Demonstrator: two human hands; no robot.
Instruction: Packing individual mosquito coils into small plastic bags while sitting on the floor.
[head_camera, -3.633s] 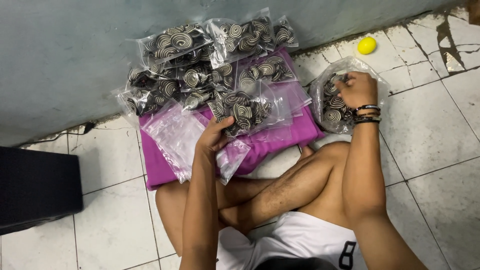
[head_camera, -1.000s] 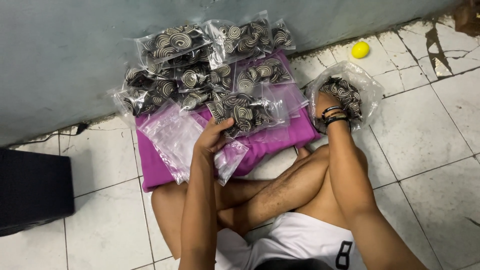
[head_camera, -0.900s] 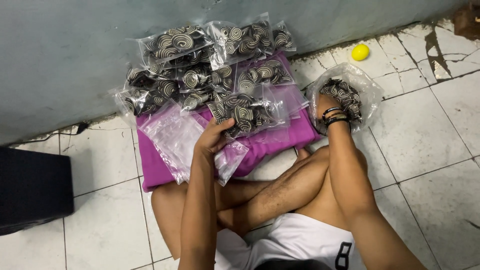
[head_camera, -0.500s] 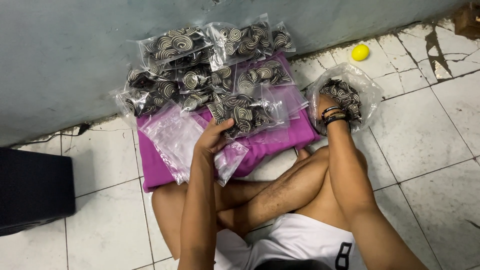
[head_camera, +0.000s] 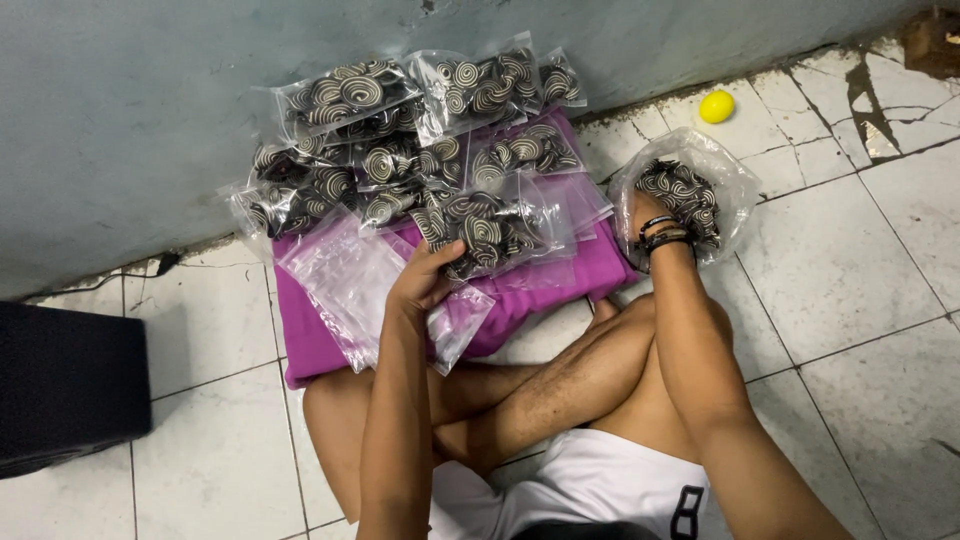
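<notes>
I sit cross-legged on a tiled floor. My left hand (head_camera: 424, 283) grips the edge of a small clear zip bag (head_camera: 485, 225) partly filled with black-and-cream spiral pieces, resting on a purple cloth (head_camera: 560, 285). My right hand (head_camera: 641, 211), with bracelets on the wrist, is pushed into a large clear plastic bag (head_camera: 722, 172) of loose spiral pieces (head_camera: 688, 192); its fingers are hidden among them. Several filled packs (head_camera: 350, 95) are piled against the wall behind the cloth.
A stack of empty clear zip bags (head_camera: 340, 280) lies on the cloth by my left wrist. A small yellow ball (head_camera: 716, 106) sits near the grey wall (head_camera: 130, 130). A black box (head_camera: 60, 390) stands at the left. Cracked tiles (head_camera: 880, 90) are at the far right.
My right hand went from resting on top of the large bag to reaching inside it, and has stayed there for the last second. My left hand has kept its hold.
</notes>
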